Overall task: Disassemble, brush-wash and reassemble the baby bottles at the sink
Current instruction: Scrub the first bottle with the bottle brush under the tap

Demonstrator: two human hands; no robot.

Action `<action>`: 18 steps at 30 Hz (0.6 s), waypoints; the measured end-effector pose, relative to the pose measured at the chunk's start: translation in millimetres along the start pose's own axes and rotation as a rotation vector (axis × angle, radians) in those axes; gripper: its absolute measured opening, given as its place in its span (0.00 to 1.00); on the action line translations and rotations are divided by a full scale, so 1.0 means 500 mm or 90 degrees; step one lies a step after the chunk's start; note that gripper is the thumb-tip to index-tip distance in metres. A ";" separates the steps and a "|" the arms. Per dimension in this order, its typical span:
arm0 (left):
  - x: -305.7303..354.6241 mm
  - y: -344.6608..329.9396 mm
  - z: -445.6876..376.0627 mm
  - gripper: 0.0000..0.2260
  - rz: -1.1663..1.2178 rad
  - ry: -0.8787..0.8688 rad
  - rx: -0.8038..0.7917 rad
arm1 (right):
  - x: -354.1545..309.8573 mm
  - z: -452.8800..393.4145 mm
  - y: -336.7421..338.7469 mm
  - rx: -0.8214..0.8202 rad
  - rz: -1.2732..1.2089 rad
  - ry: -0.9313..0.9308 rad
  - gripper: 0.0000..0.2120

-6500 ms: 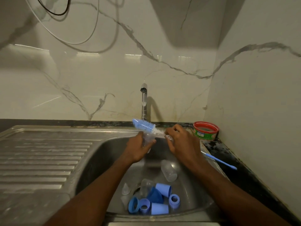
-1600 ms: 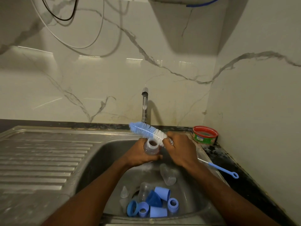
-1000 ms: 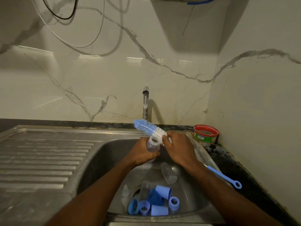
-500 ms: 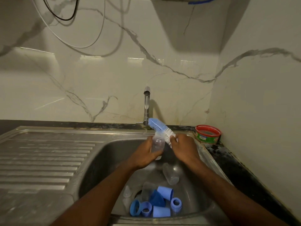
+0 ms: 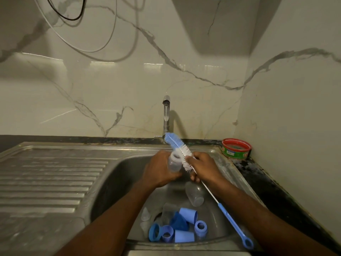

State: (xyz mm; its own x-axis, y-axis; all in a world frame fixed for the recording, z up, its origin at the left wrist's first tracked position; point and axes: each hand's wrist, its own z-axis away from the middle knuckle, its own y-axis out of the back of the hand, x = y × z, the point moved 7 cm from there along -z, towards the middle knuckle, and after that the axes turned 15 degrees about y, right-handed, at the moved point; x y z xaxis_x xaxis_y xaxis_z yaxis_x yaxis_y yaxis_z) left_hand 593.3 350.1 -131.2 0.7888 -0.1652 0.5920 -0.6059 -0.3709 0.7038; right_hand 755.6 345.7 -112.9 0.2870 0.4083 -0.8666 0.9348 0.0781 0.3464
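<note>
Over the steel sink, my left hand grips a clear baby bottle, mouth pointing up and back. My right hand pinches the bottle brush at the base of its bristles; the blue and white bristle head lies outside the bottle, just behind its mouth. The wire stem and blue handle trail down to the right. On the sink floor lie another clear bottle, blue caps and collars, and clear teats.
The tap stands behind the hands against the marble wall, with a thin stream of water under its spout. A red-rimmed round tub sits on the dark counter at the back right. The ribbed draining board stretches left of the basin.
The brush head has swung from lying left across the bottle mouth to pointing up toward the tap. The blue handle end has dropped lower on the right. Both hands stay over the basin.
</note>
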 end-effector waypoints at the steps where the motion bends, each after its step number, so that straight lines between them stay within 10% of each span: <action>1: 0.009 -0.014 0.004 0.24 -0.023 -0.013 -0.020 | 0.003 -0.002 0.006 0.013 -0.019 -0.009 0.09; 10: -0.045 0.004 -0.024 0.24 0.081 0.111 0.077 | -0.004 0.033 -0.024 -0.038 -0.131 -0.057 0.08; 18: 0.014 -0.042 0.019 0.30 0.124 0.052 -0.224 | 0.012 0.008 0.018 0.085 -0.181 -0.061 0.08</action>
State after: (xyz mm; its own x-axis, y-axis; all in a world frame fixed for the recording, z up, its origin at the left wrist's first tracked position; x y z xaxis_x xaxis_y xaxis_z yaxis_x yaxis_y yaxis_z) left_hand 612.5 348.3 -145.6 0.6532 -0.1238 0.7470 -0.7529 -0.0016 0.6581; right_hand 766.6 345.1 -116.7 0.0228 0.2999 -0.9537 0.9977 0.0544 0.0410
